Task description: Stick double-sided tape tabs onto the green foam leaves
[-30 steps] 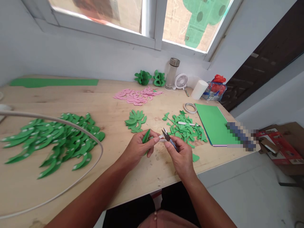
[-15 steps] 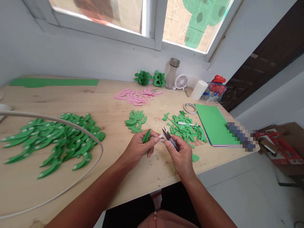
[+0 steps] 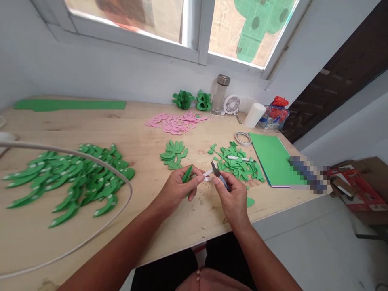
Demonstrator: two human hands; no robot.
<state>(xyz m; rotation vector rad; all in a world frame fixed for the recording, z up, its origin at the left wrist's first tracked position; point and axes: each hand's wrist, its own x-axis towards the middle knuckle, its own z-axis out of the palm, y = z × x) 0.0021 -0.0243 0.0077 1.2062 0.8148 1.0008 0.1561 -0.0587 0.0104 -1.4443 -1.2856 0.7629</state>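
Note:
My left hand [image 3: 177, 190] pinches a folded green paper leaf [image 3: 187, 173] together with a short white strip [image 3: 207, 173] that sticks out to the right. My right hand [image 3: 232, 198] grips small blue-handled snips [image 3: 218, 174], their dark blades at the end of the white strip. Both hands hover just above the wooden table [image 3: 145, 141] near its front edge. A small pile of cut green leaves [image 3: 173, 154] lies just beyond my left hand.
A large spread of green leaves [image 3: 72, 180] and a white hoop [image 3: 125, 184] lie at left. Green scraps [image 3: 238, 163], a green sheet [image 3: 273, 157] and a tape roll [image 3: 243, 138] are at right. Pink cutouts [image 3: 176, 121], a bottle [image 3: 220, 92], a small fan [image 3: 232, 104] stand behind.
The snips' blades have closed slightly onto the white strip, and my right hand has shifted a little right. The left hand holds still.

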